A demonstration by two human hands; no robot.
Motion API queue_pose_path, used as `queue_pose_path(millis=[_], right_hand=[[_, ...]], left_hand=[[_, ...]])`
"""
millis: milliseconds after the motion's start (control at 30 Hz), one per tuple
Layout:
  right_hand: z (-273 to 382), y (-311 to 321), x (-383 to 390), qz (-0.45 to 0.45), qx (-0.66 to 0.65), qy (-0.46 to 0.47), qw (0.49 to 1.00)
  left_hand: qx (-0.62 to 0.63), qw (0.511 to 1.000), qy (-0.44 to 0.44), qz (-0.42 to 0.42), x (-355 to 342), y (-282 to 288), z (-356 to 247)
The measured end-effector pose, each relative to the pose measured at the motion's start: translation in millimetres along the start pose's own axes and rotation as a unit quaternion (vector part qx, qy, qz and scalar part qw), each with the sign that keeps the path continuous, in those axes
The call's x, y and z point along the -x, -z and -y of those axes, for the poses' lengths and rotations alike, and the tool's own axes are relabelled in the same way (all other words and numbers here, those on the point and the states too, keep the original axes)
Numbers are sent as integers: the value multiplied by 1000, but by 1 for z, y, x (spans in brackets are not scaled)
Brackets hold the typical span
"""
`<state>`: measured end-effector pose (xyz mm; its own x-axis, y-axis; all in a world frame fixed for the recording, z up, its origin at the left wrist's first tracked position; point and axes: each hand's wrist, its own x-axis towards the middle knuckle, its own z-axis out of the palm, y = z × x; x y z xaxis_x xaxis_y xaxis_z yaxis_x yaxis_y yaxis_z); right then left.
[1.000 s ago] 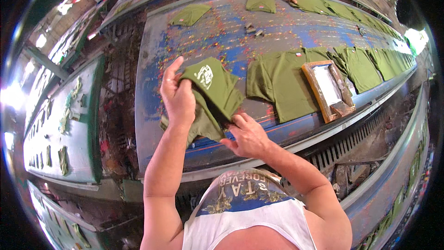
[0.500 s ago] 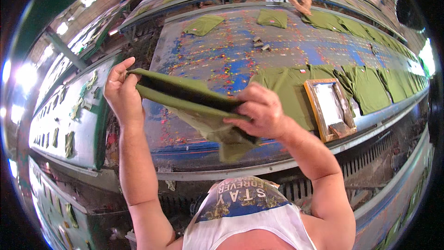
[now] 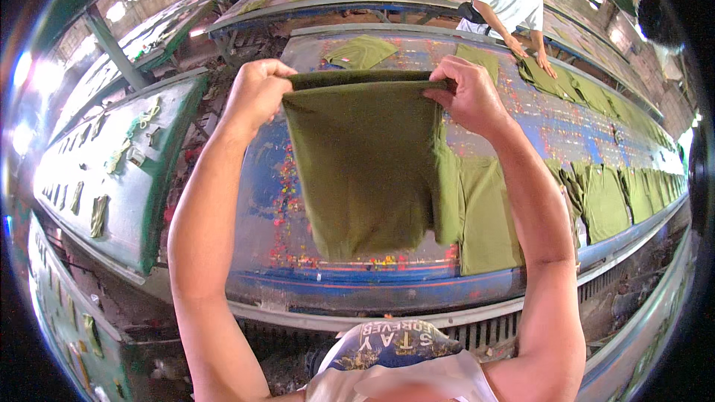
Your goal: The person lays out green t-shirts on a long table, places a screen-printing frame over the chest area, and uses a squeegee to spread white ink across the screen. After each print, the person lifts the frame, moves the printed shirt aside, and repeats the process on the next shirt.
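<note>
An olive green T-shirt point(image 3: 365, 167) hangs over the long table in front of me, stretched wide by its open edge. My left hand point(image 3: 261, 95) pinches one end of that edge between thumb and fingers. The other end is gripped by my right hand point(image 3: 469, 95). Between them the dark opening shows as a narrow gap, and the cloth drops down almost straight. To its right, a laid-out olive shirt point(image 3: 488, 216) lies on the table, partly hidden behind my right forearm.
The paint-spotted table point(image 3: 257, 208) runs away to the right, with a row of olive shirts point(image 3: 605, 201) along its near edge. Across it, a person point(image 3: 506, 4) in white handles an olive shirt point(image 3: 547, 78). A green-edged table point(image 3: 167, 179) stands at left.
Both my hands have risen, and the shirt has gone from slanted and bunched to level and hanging flat. The person opposite has spread their hands over a shirt.
</note>
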<state>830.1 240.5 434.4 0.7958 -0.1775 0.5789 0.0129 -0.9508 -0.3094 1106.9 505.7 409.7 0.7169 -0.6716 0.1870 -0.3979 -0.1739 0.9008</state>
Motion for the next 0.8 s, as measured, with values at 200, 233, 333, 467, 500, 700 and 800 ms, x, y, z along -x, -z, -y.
queue_pose_path(millis=[200,233,333,467,500,700,800], right_hand=[[-60,-73,-56,-114,120,-4,986],[-71,-86,-59,-117,125,-2,985],[-103,-136,-56,-119,123,-13,985],[-131,-208,-9,-91,82,-57,991],[-134,-226,8,-74,72,-95,990],[-129,-284,105,3,12,-144,990],[-129,-288,120,14,0,-160,987]], left_hand=[[-73,981,-116,-140,-95,-27,65],[-82,977,-121,-156,-102,-33,78],[-104,968,-121,-193,-115,-57,126],[-114,975,-66,-176,-96,-100,207],[-120,979,-30,-160,-85,-110,227],[-167,981,44,-94,-17,-151,314],[-205,973,13,-105,-4,-160,328]])
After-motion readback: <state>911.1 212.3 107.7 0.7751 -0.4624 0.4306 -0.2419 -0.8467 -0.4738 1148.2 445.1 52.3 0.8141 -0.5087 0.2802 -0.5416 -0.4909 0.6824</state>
